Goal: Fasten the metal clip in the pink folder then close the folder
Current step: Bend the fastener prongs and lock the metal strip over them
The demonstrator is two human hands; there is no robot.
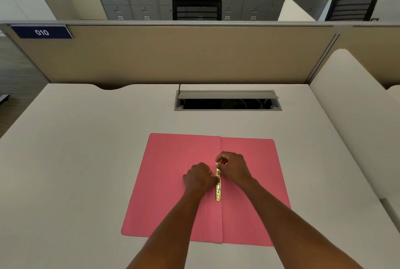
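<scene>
While hands [216, 171] pinch it, metal clip [218, 190] lengthwise along spine

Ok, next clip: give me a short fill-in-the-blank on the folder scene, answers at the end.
1. The pink folder lies ____ on the desk.
2. The gold metal clip runs along the folder's centre ____.
3. Both the left hand and the right hand are at the clip's ____ end.

Missing words: open; fold; far
</scene>
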